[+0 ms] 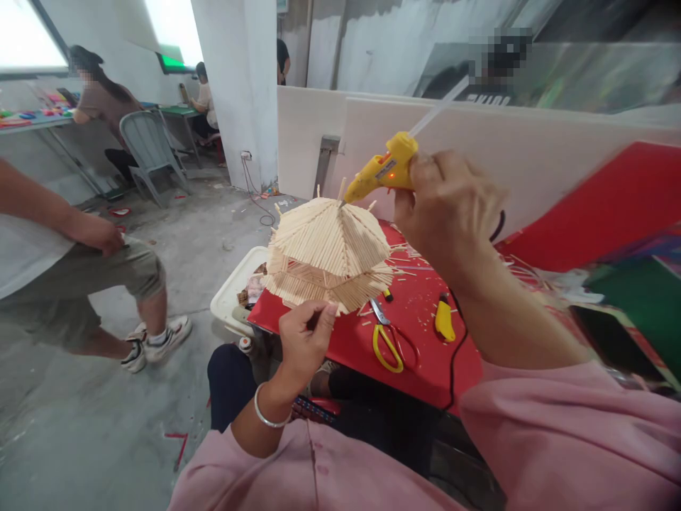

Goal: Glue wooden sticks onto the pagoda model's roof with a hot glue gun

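A tiered pagoda-like roof model point(325, 238) made of thin wooden sticks is in the middle of the view. At its near lower edge, my left hand point(306, 339) is closed, thumb and fingers pinching the rim. My right hand point(452, 206) grips a yellow hot glue gun point(386, 167) whose small orange light is lit. The gun's nozzle points down at the model's peak and appears to touch it. A clear glue stick point(439, 106) juts from the gun's back. Several short sticks poke up around the peak.
On the red table point(345, 348) lie yellow-handled scissors point(386, 341), a yellow utility knife point(444, 319) and stick scraps. A black cord point(458, 355) crosses it. A white tub point(223, 301) stands beyond the left edge. A phone point(617, 344) lies right. Someone in shorts point(79, 284) is at left.
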Demonstrator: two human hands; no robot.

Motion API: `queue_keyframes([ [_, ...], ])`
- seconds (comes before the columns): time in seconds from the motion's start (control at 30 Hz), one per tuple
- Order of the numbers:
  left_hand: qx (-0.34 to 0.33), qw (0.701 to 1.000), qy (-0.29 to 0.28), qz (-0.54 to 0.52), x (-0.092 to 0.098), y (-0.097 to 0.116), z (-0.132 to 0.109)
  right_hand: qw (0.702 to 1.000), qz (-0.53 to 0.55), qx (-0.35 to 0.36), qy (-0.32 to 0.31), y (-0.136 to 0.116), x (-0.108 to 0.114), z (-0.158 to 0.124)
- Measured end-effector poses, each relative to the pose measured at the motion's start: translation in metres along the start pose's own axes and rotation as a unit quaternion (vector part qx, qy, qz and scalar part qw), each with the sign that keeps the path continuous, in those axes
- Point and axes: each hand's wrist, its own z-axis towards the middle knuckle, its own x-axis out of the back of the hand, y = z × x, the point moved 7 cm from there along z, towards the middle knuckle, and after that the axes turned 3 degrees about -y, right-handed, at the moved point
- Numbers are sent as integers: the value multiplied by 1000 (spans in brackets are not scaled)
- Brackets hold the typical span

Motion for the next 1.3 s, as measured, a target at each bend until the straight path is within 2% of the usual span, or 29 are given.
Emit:
queue_keyframes([
  [0.3,-6,1000,-2,-5,-1,2,0,1000,-5,9,14,-3,5,-3],
  [0.47,-4,1000,-6,-4,-4,2,1,999,-14,24,42,-4,10,-8],
  [0.73,-4,1000,-14,-1,-5,2,-4,1000,11,0,12,-6,5,2],
  [0.9,-14,1000,-4,-5,-2,3,-3,1000,6,-4,20,-6,1,1],
  [1.2,-17,1000,-11,-2,-5,3,-4,1000,-13,4,10,-4,10,-3],
  [1.3,-10,1000,-11,-2,-6,3,-3,999,-9,17,27,-5,9,-3],
])
